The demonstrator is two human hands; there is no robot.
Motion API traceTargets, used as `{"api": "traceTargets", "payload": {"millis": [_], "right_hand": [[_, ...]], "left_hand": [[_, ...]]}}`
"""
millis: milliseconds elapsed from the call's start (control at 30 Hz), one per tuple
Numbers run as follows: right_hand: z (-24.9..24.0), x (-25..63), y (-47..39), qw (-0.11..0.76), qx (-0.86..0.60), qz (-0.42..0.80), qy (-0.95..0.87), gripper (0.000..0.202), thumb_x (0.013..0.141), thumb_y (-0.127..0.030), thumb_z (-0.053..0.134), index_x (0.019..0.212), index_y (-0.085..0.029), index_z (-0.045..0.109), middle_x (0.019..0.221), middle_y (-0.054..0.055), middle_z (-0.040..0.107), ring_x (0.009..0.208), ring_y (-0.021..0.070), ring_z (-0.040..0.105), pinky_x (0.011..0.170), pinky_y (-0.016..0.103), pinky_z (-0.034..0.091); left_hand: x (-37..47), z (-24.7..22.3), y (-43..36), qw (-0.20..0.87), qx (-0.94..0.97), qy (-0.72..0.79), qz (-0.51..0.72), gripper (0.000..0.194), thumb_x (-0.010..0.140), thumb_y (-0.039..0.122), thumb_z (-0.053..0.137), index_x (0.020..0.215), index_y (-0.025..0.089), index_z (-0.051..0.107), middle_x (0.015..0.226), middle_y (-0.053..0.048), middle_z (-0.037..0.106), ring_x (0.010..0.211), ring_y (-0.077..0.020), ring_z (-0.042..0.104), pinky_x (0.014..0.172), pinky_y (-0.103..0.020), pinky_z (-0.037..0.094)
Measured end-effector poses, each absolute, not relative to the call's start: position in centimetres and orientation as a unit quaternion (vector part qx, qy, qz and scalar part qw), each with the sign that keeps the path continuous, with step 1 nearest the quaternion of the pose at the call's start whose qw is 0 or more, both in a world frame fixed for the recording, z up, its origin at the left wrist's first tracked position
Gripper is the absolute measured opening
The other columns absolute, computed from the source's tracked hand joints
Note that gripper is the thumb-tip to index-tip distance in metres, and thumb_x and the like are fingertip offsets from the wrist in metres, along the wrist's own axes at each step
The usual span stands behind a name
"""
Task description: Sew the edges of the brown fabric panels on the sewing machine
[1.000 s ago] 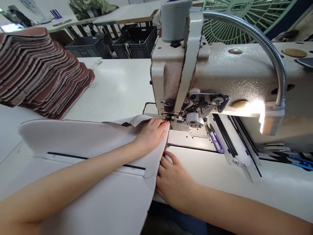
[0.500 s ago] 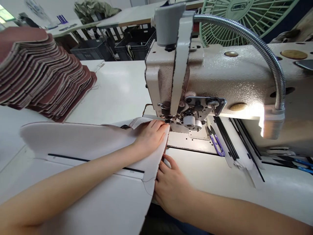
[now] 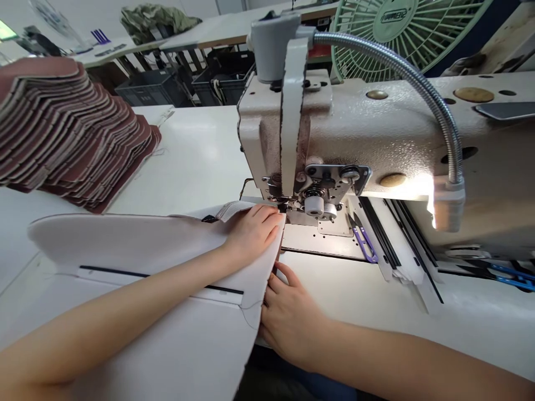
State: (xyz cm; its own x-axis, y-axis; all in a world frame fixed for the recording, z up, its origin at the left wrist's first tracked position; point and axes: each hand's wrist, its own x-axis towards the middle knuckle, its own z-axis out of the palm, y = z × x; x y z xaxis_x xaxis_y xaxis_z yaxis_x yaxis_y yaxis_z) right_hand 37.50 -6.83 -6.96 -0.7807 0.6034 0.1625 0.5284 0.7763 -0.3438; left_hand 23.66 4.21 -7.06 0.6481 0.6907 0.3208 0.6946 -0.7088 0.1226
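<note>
A large pale fabric panel with a maroon underside lies across the left and middle, its far right corner at the needle area of a sewing machine. My left hand rests on top of that corner, fingers bent and close together, pressing the panel beside the presser foot. Below it, my right hand grips the panel's right edge, some fingertips hidden under the fabric. A black strip in a slot crosses the panel, partly covered by my left forearm. Loose threads hang near the slot's right end.
A tall stack of maroon pieces stands at the left. Right of the needle lie purple snips, white and black strips and blue-handled scissors. A lamp hangs over them. Behind are a green fan and dark crates.
The view has shifted slightly, so the machine and tools appear further left. Both hands keep nearly the same hold on the panel, whose corner stays at the needle area.
</note>
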Motion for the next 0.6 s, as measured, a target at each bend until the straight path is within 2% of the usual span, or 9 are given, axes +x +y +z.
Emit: {"api": "traceTargets", "payload": {"millis": [267,500,600], "right_hand": [[-7.0,37.7,-6.6,0.114,-0.302,0.137,-0.937,0.025,0.091,-0.034,0.052,0.101,-0.018,0.068,0.103,0.01,0.068,0.113,0.0306,0.049,0.108,0.055,0.027],[-7.1,37.4,-7.0,0.116,-0.306,0.128,-0.936,0.025,0.09,-0.031,0.051,0.102,-0.018,0.068,0.099,0.009,0.069,0.111,0.0306,0.051,0.106,0.054,0.029],[-6.9,37.6,-7.0,0.102,-0.308,0.131,-0.937,0.022,0.089,-0.03,0.053,0.099,-0.019,0.069,0.1,0.009,0.069,0.11,0.0301,0.051,0.105,0.052,0.03]], "left_hand": [[23.8,-6.9,4.6,-0.001,-0.908,-0.385,-0.167,0.02,0.093,0.015,0.045,0.099,0.017,0.064,0.1,-0.008,0.063,0.104,-0.0236,0.056,0.088,-0.037,0.052],[22.5,-6.0,3.5,-0.069,-0.922,-0.363,-0.113,0.034,0.092,0.016,0.041,0.122,0.016,0.056,0.123,-0.011,0.058,0.119,-0.0247,0.049,0.104,-0.045,0.043],[22.4,-5.8,3.3,-0.085,-0.921,-0.368,-0.101,0.036,0.092,0.017,0.041,0.125,0.013,0.054,0.127,-0.012,0.056,0.122,-0.0255,0.046,0.107,-0.045,0.041]]}}
